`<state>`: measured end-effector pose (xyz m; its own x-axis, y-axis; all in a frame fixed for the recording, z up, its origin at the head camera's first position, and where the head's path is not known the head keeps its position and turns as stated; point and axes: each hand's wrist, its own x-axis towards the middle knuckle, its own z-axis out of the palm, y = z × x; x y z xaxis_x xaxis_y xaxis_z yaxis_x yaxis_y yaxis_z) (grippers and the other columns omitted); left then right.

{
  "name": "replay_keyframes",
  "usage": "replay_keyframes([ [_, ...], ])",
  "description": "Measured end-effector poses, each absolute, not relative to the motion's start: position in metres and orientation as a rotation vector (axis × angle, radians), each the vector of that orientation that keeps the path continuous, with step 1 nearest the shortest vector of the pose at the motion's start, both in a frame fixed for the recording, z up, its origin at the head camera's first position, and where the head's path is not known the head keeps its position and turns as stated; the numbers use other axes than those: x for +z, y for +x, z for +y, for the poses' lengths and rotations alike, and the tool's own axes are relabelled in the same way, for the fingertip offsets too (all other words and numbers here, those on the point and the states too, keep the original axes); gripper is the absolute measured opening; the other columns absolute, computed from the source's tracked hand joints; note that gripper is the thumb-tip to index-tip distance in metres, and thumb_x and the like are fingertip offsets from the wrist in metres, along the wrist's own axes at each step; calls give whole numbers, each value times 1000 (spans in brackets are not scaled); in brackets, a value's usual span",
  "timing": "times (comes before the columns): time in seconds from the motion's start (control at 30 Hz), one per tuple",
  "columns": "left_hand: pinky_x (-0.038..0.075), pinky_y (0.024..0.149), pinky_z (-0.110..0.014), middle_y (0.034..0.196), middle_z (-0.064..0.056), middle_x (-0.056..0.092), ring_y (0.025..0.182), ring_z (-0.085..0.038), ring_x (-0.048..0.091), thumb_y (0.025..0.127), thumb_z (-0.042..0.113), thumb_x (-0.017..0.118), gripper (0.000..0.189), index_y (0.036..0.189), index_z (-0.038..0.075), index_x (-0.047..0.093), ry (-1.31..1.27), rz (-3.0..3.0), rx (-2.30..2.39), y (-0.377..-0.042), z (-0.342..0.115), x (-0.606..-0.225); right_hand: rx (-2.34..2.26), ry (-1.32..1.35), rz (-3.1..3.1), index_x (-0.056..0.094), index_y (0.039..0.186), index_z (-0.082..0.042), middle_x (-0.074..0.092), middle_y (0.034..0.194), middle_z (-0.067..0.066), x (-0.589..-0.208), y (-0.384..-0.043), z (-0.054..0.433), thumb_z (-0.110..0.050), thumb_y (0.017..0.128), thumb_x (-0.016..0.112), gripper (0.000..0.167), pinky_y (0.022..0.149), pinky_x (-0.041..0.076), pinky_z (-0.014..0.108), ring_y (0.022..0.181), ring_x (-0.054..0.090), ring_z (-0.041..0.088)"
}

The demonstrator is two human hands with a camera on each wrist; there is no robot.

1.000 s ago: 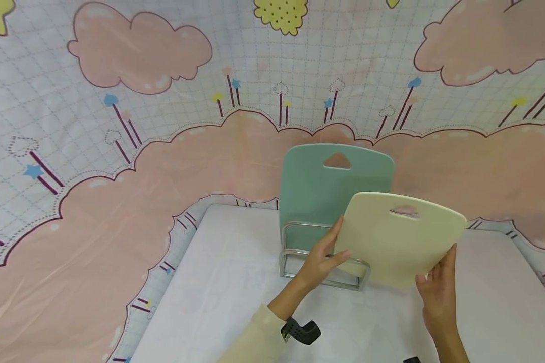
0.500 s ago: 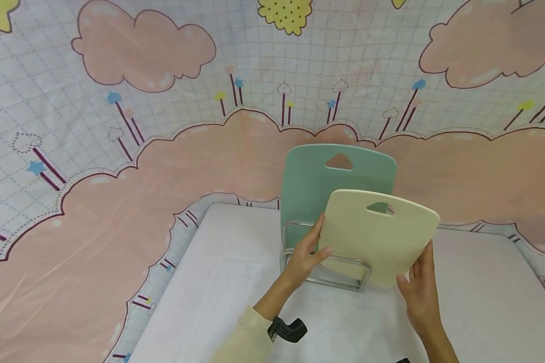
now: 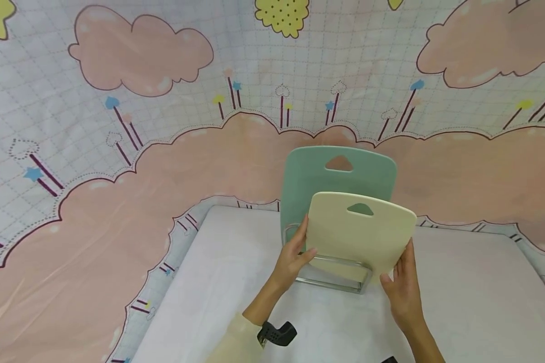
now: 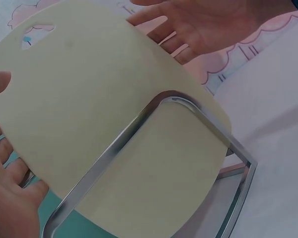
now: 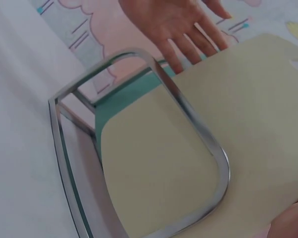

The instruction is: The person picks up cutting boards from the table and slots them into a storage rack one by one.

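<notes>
A cream cutting board [image 3: 361, 234] leans at a tilt between my two hands, its lower part behind the front loop of a metal rack [image 3: 333, 287]. My left hand [image 3: 290, 262] holds its left edge, thumb in front and fingers behind. On the right edge, my right hand [image 3: 404, 292] holds it with fingers reaching behind and the thumb near the front. Behind it stands a larger green cutting board [image 3: 340, 181], upright in the rack. In the right wrist view, the rack's front loop [image 5: 221, 163] crosses before the cream board [image 5: 159, 163].
The rack stands on a white-covered table [image 3: 218, 252]. A cloth backdrop [image 3: 186, 156] printed with pink clouds and stars hangs behind and to the sides. A black wrist strap [image 3: 277, 334] sits on my left wrist.
Both hands have moved left, carrying the cream cutting board with them. It has passed from the rack's right side to behind its front loop. The green board has stayed put.
</notes>
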<state>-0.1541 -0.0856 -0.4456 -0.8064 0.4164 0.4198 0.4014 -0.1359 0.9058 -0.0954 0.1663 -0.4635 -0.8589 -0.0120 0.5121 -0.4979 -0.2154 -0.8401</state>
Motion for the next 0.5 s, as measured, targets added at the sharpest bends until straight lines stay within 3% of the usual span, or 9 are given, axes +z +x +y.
replay_keyframes([
  [0.2,11,114,-40,159,-10,2,144,-18,5,98,17,50,72,153,8,6,969,2103,2156,-149,-93,-447,2102,586,-1768,0,155,-23,-9,160,2,-467,-98,158,15,90,43,87,114,-2,30,144,-11,20],
  [0.3,12,114,-40,159,-10,3,144,-20,5,98,14,51,71,153,7,6,975,2161,2139,-148,-96,-448,2066,648,-1763,-1,155,-18,-10,160,5,-468,-100,155,17,89,41,86,114,-2,29,144,-10,22],
  [0.43,11,114,-41,159,-10,5,144,-22,3,98,19,51,72,154,8,8,959,2252,2126,-147,-100,-449,2045,666,-1792,0,155,-17,-7,160,6,-467,-103,149,12,90,46,84,115,0,30,145,-7,24],
  [0.5,10,114,-44,159,-10,6,145,-24,2,97,22,51,72,154,9,9,932,2278,2126,-146,-101,-450,2063,621,-1831,1,155,-22,-5,160,3,-466,-103,144,10,90,48,86,115,1,31,145,-6,22],
])
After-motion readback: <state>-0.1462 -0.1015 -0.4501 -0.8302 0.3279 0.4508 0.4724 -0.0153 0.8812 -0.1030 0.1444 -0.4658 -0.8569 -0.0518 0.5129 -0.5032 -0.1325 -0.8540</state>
